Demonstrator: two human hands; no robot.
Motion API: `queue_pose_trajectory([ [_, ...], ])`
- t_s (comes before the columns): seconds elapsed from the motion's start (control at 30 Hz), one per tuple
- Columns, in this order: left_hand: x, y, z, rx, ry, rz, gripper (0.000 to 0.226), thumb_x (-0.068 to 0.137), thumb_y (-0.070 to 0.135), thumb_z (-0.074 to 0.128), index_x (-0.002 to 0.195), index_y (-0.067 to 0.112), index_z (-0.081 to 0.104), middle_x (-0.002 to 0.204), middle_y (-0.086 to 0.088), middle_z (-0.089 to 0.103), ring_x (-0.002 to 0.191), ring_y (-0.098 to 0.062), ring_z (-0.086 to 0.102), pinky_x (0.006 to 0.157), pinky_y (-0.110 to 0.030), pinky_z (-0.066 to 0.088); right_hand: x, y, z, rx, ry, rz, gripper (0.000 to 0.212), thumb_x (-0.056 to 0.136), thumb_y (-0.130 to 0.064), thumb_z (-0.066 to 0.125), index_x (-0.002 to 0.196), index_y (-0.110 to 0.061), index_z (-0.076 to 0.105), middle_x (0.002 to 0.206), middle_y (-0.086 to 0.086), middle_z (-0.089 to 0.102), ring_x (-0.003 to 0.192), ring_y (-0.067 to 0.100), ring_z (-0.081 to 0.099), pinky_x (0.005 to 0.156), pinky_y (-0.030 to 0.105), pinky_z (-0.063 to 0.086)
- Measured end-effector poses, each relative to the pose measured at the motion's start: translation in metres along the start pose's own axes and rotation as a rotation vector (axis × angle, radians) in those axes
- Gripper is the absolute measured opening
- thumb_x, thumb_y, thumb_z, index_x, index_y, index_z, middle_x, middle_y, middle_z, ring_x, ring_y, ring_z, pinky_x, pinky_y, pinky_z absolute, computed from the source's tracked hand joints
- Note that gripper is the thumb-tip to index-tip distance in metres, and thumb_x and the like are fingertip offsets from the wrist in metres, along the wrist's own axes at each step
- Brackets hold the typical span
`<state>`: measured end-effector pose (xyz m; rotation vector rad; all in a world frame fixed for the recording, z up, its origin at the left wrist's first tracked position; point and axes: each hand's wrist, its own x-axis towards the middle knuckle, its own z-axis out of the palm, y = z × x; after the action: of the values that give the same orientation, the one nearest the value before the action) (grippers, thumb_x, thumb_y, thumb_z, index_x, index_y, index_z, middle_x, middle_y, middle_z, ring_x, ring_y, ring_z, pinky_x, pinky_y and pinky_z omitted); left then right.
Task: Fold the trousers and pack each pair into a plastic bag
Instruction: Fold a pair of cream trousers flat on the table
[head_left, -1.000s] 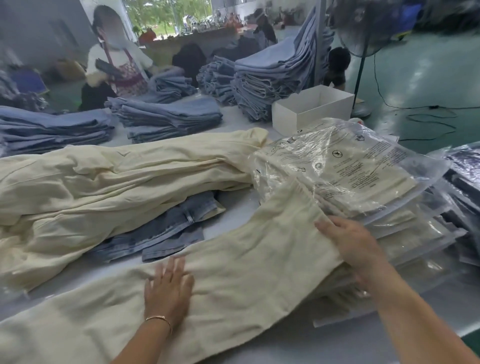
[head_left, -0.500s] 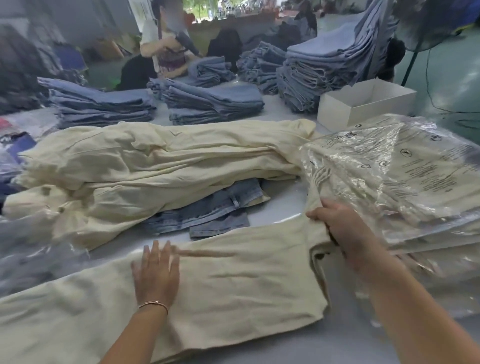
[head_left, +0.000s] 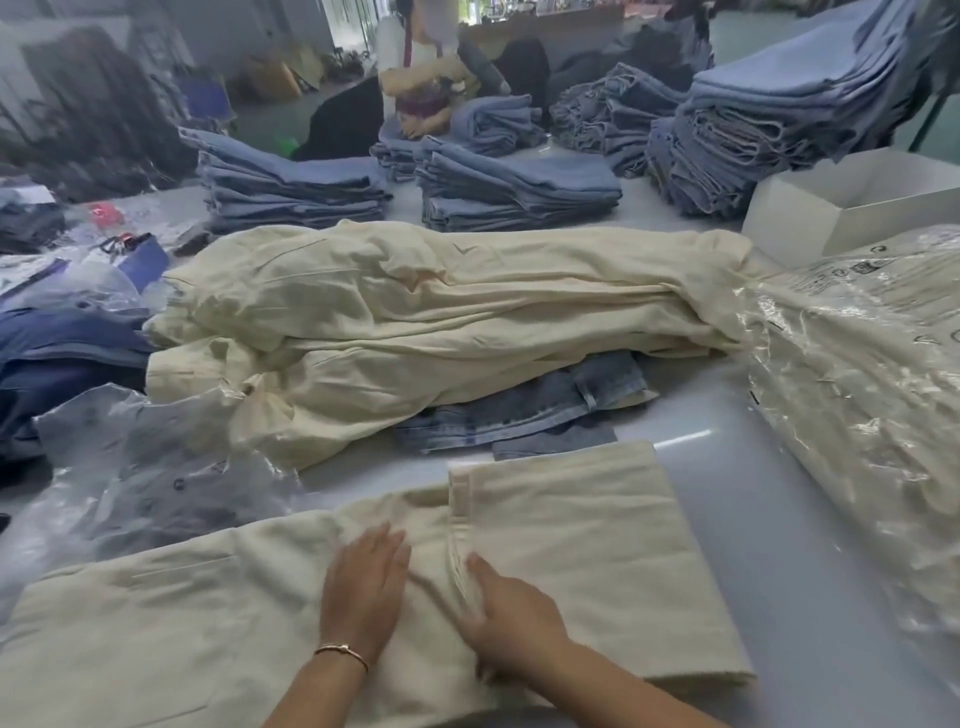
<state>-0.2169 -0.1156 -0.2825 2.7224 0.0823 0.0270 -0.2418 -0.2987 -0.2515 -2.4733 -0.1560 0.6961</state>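
Observation:
A cream pair of trousers (head_left: 582, 540) lies across the near table, its leg end folded back over the middle. My left hand (head_left: 366, 590) lies flat on the cloth just left of the folded edge, fingers straight. My right hand (head_left: 511, 608) rests on the folded layer, with its fingers at the folded edge. Behind them lies a heap of unfolded cream trousers (head_left: 415, 322). Bagged cream trousers in clear plastic (head_left: 857, 374) are stacked at the right.
Loose jeans (head_left: 524, 415) stick out from under the cream heap. Bagged dark garments (head_left: 171, 467) lie at the left. Stacks of folded blue jeans (head_left: 514, 192) and a white box (head_left: 852, 208) stand at the back. A person works behind the table.
My right hand has carried the trouser leg end leftward and laid it over the middle, making a fold. My left hand stays flat on the cloth. The view has turned left.

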Motion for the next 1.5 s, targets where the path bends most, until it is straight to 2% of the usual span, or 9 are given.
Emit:
queue_pose_trajectory([
  [0.1,-0.004,0.026,-0.004,-0.354,0.013,-0.112,0.044,0.090,0.052,0.038,0.085,0.022,0.070,0.082,0.002,0.071,0.080,-0.019,0.063,0.069,-0.032,0.049,0.008,-0.006,0.005,-0.041,0.038,0.031,0.064,0.087,-0.043,0.048,0.146,-0.024,0.029,0.127,0.007,0.059,0.117,0.028,0.055,0.088,0.035,0.044],
  [0.23,0.014,0.049,0.001,-0.816,-0.250,-0.448,0.022,0.085,0.036,0.068,0.091,0.016,0.064,0.081,-0.005,0.068,0.062,-0.018,0.065,0.048,-0.024,0.046,0.010,-0.013,-0.004,0.015,0.075,-0.039,0.035,0.079,-0.040,0.052,0.111,-0.026,0.049,0.108,0.001,0.065,0.101,0.027,0.059,0.068,0.032,0.039],
  [0.43,0.016,0.040,0.001,-0.725,-0.269,-0.347,0.014,0.077,0.006,0.066,0.085,0.017,0.065,0.072,0.005,0.072,0.071,-0.015,0.068,0.065,-0.026,0.052,-0.003,0.007,-0.017,0.243,0.193,-0.012,0.048,0.082,-0.055,0.061,0.126,-0.034,0.057,0.069,-0.011,0.052,0.065,0.003,0.049,0.064,0.026,0.040],
  [0.6,0.009,0.031,-0.007,-0.685,-0.171,-0.278,0.014,0.080,0.010,0.063,0.082,0.024,0.063,0.072,0.008,0.070,0.068,-0.006,0.063,0.051,-0.011,0.040,0.001,0.057,-0.070,0.022,0.812,0.092,0.046,0.094,-0.044,0.051,0.135,-0.024,0.052,0.123,-0.009,0.056,0.120,0.018,0.049,0.095,0.033,0.037],
  [0.87,0.003,0.017,-0.028,-0.335,-0.212,-0.325,0.032,0.080,0.035,0.063,0.106,0.023,0.049,0.084,0.006,0.066,0.087,-0.018,0.062,0.070,-0.031,0.046,0.020,0.094,-0.066,-0.203,0.631,0.164,0.061,0.100,-0.052,0.021,0.153,-0.032,0.001,0.161,-0.007,-0.013,0.147,0.009,-0.015,0.119,0.035,-0.008],
  [1.03,-0.002,0.042,-0.020,0.113,0.148,0.157,0.065,0.075,0.049,0.059,0.131,0.017,0.055,0.125,-0.006,0.057,0.116,-0.031,0.054,0.090,-0.045,0.044,0.035,0.109,-0.034,-0.364,0.424,0.224,0.071,0.093,-0.064,0.007,0.145,-0.028,-0.027,0.151,-0.004,-0.038,0.137,0.011,-0.038,0.116,0.039,-0.020],
  [1.13,0.005,0.064,0.003,0.173,0.040,0.418,0.061,0.082,0.052,0.041,0.131,0.020,0.058,0.139,-0.003,0.053,0.132,-0.028,0.047,0.105,-0.050,0.025,0.037,0.112,-0.032,-0.390,0.431,0.217,0.073,0.091,-0.066,0.005,0.139,-0.029,-0.036,0.151,-0.003,-0.039,0.134,0.011,-0.042,0.113,0.038,-0.024],
  [1.3,0.022,0.058,0.036,0.318,-0.174,0.374,0.065,0.087,0.055,0.032,0.141,0.021,0.046,0.150,-0.003,0.038,0.142,-0.019,0.005,0.107,-0.050,0.014,0.038,0.112,-0.031,-0.424,0.419,0.231,0.074,0.092,-0.066,0.006,0.139,-0.027,-0.036,0.152,-0.001,-0.038,0.137,0.015,-0.040,0.113,0.040,-0.024],
  [1.5,0.016,0.053,0.029,0.344,-0.182,0.268,0.060,0.089,0.052,0.030,0.139,0.025,0.050,0.150,-0.007,0.040,0.140,-0.031,0.034,0.108,-0.047,0.016,0.038,0.103,-0.035,-0.426,0.377,0.252,0.072,0.095,-0.062,0.007,0.142,-0.023,-0.033,0.151,0.005,-0.037,0.142,0.022,-0.032,0.116,0.045,-0.019],
])
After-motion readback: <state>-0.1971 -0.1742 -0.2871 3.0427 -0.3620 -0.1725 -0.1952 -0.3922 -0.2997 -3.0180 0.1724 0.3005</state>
